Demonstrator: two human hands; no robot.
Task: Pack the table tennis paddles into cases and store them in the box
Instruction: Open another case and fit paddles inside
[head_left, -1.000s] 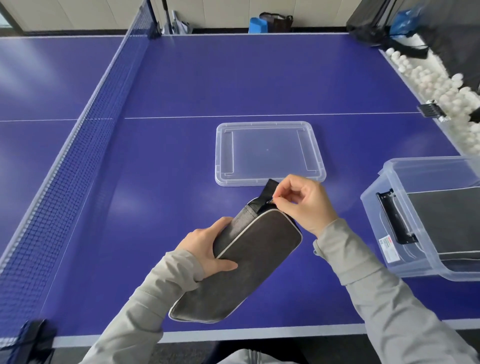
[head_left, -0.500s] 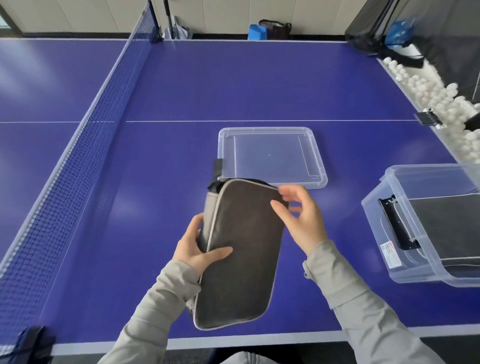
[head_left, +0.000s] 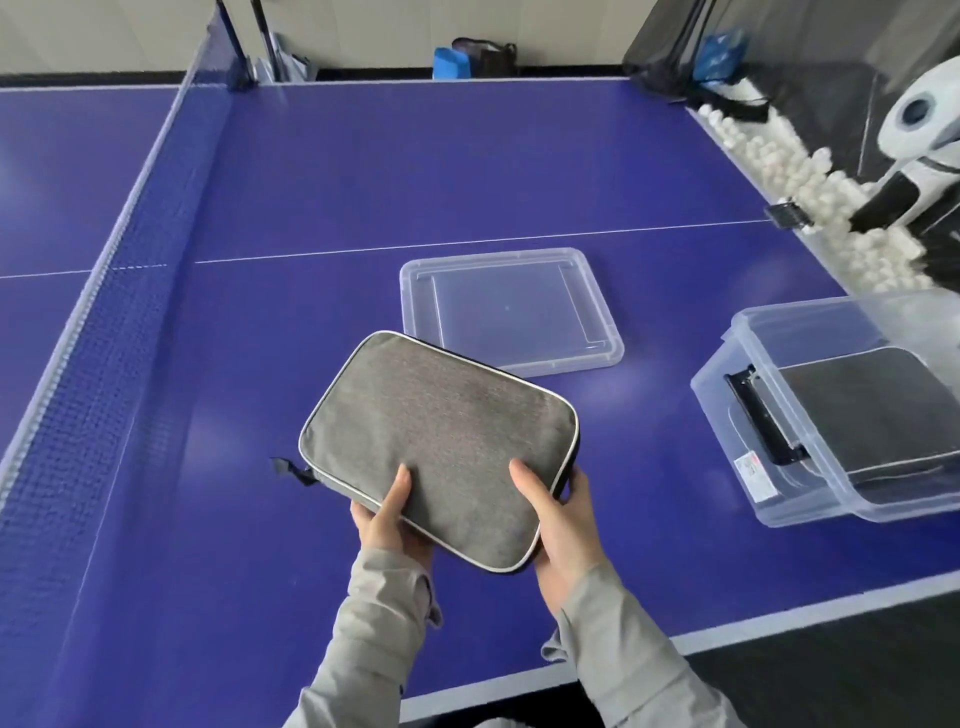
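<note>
Gripping grey case (head_left: 441, 441) by its near edge with left hand (head_left: 387, 514) and right hand (head_left: 558, 525), thumbs on top, fingers curled under; carried flat, seemingly just clear of the desk (head_left: 415, 171). Zip pull (head_left: 283, 465) let go since a second ago, case turned from on-edge to flat: reads as zipping done, transfer next. Behind it, clear lid (head_left: 509, 312) lying on the desk, off the box. Far right, open box (head_left: 719, 415) with one dark case (head_left: 872, 410) already inside. Needs a swing right, then lay on top.
</note>
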